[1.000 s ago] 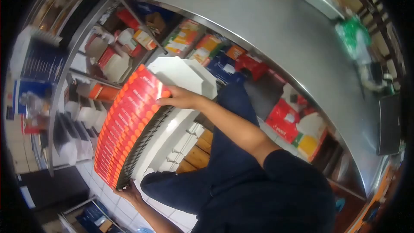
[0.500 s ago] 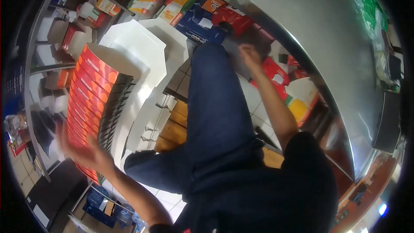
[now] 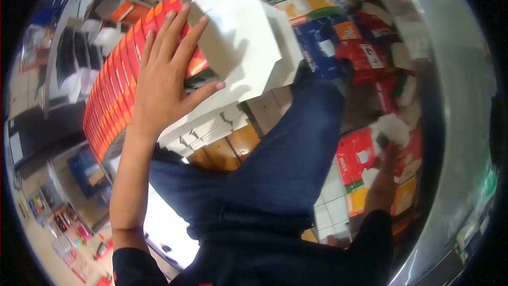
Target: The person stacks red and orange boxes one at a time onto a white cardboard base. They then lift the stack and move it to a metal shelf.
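Note:
A long row of nested red-and-orange cardboard food boxes [image 3: 114, 92] leans at the left, its white inner flaps [image 3: 238, 42] folded out toward the middle. My left hand [image 3: 161, 85] lies flat across the printed side near the top of the row, fingers stretched and the thumb apart over the edge. Low on the right, my right hand [image 3: 390, 153] reaches in among red packaging, right at a whitish piece [image 3: 391, 130]. Blur and shade hide its fingers, so whether it grips that piece does not show.
Red and yellow printed packs [image 3: 355, 156] lie under the curved metal counter [image 3: 423, 16]. A blue box [image 3: 320, 47] stands beyond my raised knee. Shelving with cartons and bags runs along the left, and a wooden surface [image 3: 227, 145] shows between my legs.
My left hand has moved up from beside the row's lower part onto its upper end. My right hand has reached down and right, to the whitish piece. The camera view has turned.

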Tool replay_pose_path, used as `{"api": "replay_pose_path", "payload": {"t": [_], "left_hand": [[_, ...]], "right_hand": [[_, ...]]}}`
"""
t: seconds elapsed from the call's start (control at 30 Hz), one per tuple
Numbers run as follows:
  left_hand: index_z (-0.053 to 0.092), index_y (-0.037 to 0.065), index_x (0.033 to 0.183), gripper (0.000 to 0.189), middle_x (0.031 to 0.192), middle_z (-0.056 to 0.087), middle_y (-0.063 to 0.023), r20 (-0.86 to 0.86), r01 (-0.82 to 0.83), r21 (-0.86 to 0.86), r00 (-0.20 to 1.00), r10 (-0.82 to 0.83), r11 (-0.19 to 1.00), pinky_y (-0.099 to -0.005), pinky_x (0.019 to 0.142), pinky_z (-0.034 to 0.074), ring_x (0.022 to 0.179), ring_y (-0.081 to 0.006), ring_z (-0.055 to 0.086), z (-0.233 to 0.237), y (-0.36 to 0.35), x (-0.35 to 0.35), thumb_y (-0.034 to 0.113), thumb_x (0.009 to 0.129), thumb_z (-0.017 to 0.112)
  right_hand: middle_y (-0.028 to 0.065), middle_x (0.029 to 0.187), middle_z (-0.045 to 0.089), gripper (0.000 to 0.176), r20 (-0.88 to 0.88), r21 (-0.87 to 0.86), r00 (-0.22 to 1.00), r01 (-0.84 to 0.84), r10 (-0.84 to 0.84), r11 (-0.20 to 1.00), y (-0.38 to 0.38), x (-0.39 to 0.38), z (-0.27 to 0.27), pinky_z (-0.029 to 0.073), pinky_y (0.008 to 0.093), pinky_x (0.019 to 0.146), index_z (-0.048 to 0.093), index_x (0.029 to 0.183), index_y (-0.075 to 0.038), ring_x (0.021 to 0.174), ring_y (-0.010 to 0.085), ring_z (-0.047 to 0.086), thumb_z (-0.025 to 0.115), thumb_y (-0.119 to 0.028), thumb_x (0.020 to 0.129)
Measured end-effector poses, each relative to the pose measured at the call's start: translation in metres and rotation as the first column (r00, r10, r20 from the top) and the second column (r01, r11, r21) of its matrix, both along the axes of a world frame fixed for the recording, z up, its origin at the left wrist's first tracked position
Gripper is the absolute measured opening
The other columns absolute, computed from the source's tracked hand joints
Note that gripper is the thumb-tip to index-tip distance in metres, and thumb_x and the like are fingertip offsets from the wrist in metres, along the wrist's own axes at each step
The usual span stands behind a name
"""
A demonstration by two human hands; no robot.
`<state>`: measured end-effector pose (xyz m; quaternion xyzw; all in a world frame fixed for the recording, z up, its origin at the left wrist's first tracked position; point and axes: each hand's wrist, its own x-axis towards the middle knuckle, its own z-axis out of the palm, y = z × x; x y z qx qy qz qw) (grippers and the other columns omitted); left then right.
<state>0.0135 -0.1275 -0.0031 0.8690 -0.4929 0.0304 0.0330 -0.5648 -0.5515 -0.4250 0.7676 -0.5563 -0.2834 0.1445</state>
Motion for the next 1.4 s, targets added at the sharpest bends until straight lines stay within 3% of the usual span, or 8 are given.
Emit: {"api": "replay_pose_path", "payload": {"t": [0.17, 0.37, 0.5, 0.7, 0.93, 1.07, 1.13, 1.4], "left_hand": [[0.04, 0.016, 0.151, 0.093, 0.16, 0.029, -0.0155, -0.102, 0.06, -0.162, 0.992, -0.077, 0.985, -0.0558, 0.117, 0.025, 0.145, -0.0384, 0.033, 0.002, 0.004, 0.009, 0.048, 0.073, 0.08], [0.037, 0.016, 0.153, 0.098, 0.158, 0.033, -0.0187, -0.032, 0.023, -0.057, 0.999, -0.024, 0.998, -0.0608, 0.117, 0.021, 0.146, -0.0406, 0.029, 0.007, 0.016, 0.017, 0.054, 0.074, 0.078], [0.034, 0.016, 0.155, 0.098, 0.16, 0.029, -0.0175, -0.037, 0.011, -0.107, 0.999, -0.015, 0.994, -0.0587, 0.118, 0.02, 0.147, -0.0387, 0.028, -0.002, 0.017, 0.016, 0.051, 0.074, 0.077], [0.036, 0.013, 0.153, 0.096, 0.159, 0.03, -0.018, -0.027, 0.014, -0.15, 0.999, -0.018, 0.989, -0.0574, 0.119, 0.021, 0.148, -0.0377, 0.027, -0.004, 0.023, 0.016, 0.055, 0.076, 0.075], [0.03, 0.01, 0.155, 0.097, 0.161, 0.027, -0.0146, 0.01, -0.006, -0.103, 1.0, 0.007, 0.995, -0.0575, 0.12, 0.019, 0.15, -0.0337, 0.024, 0.009, 0.03, 0.006, 0.057, 0.08, 0.071], [0.029, 0.01, 0.155, 0.096, 0.16, 0.029, -0.0153, -0.033, -0.013, -0.106, 0.999, 0.009, 0.994, -0.0575, 0.119, 0.02, 0.149, -0.0336, 0.025, 0.0, 0.04, 0.008, 0.054, 0.081, 0.071], [0.03, 0.01, 0.155, 0.095, 0.159, 0.031, -0.017, -0.05, 0.006, -0.132, 0.999, -0.012, 0.991, -0.0572, 0.118, 0.022, 0.148, -0.0342, 0.027, 0.0, 0.04, 0.009, 0.053, 0.081, 0.071], [0.023, 0.007, 0.157, 0.117, 0.161, 0.024, -0.0202, -0.14, -0.087, -0.309, 0.989, 0.045, 0.947, -0.0537, 0.12, 0.018, 0.15, -0.0391, 0.021, 0.009, 0.041, 0.002, 0.061, 0.07, 0.079]], "right_hand": [[0.0187, 0.127, 0.059, 0.042, -0.127, 0.189, 0.991, 0.069, -0.045, 0.98, 0.023, 0.05, 0.062, 0.042, 0.0434, 0.108, 0.056, 0.128, -0.009, 0.125, 0.0342, 0.054, 0.065, -0.023, 0.089], [0.0199, 0.128, 0.06, 0.047, 0.502, 0.191, 0.864, -0.149, 0.034, 0.97, 0.041, 0.104, 0.118, 0.041, 0.0422, 0.108, 0.052, 0.13, -0.002, 0.123, 0.0361, 0.056, 0.063, -0.031, 0.095], [0.017, 0.133, 0.06, 0.064, 0.9, 0.43, 0.242, -0.344, -0.364, 0.835, 0.103, 0.231, 0.271, 0.04, 0.0344, 0.106, 0.046, 0.141, 0.001, 0.123, 0.0241, 0.057, 0.062, -0.043, 0.097], [0.0066, 0.117, 0.064, 0.041, 0.74, 0.492, -0.071, -0.621, -0.669, 0.61, 0.186, 0.41, 0.409, 0.046, 0.03, 0.096, 0.055, 0.13, -0.002, 0.107, 0.0138, 0.061, 0.063, -0.028, 0.099], [0.0073, 0.124, 0.063, 0.067, 0.479, 0.56, 0.088, -0.797, -0.873, 0.227, 0.22, 0.569, 0.377, 0.051, 0.027, 0.085, 0.043, 0.144, -0.003, 0.108, 0.0127, 0.062, 0.071, -0.037, 0.093], [0.0137, 0.153, 0.04, 0.076, 0.417, 0.472, 0.257, -0.881, -0.872, -0.033, 0.238, 0.536, 0.382, 0.04, 0.0332, 0.108, 0.028, 0.153, -0.003, 0.136, 0.0201, 0.043, 0.063, -0.041, 0.097], [0.0143, 0.14, 0.052, 0.067, 0.8, 0.323, 0.166, -0.929, -0.576, 0.181, 0.242, 0.509, 0.38, 0.041, 0.0322, 0.105, 0.034, 0.149, 0.002, 0.128, 0.0169, 0.05, 0.064, -0.029, 0.098], [0.0099, 0.113, 0.067, 0.04, 0.889, 0.236, 0.034, -0.889, -0.457, 0.392, 0.26, 0.416, 0.39, 0.047, 0.0327, 0.094, 0.059, 0.127, 0.001, 0.103, 0.0162, 0.06, 0.071, -0.015, 0.091]]}}
